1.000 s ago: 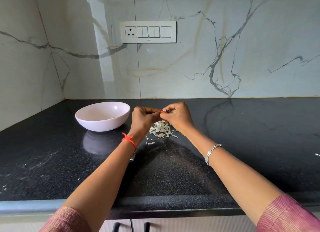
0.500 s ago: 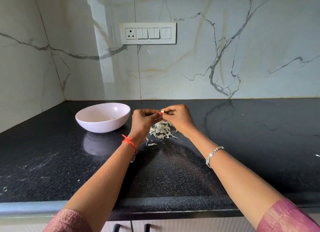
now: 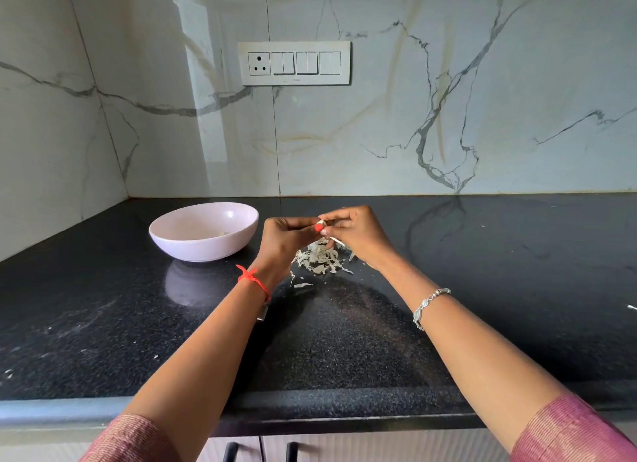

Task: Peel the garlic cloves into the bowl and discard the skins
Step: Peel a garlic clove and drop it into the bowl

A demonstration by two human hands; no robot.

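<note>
The left hand (image 3: 282,236) and right hand (image 3: 358,236) pinched one small white garlic clove (image 3: 320,224), apparently mid-peel. Papery white skins (image 3: 319,260) lay heaped beneath, undiscarded. The glossy pale pink bowl (image 3: 203,248) leftward held little.

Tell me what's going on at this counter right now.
A person is peeling a garlic clove, pinched between the left hand and the right hand, with a strip of skin hanging from it. Below the hands, a pile of skins lies on the black counter. The pink bowl stands to the left, with something pale inside.
</note>
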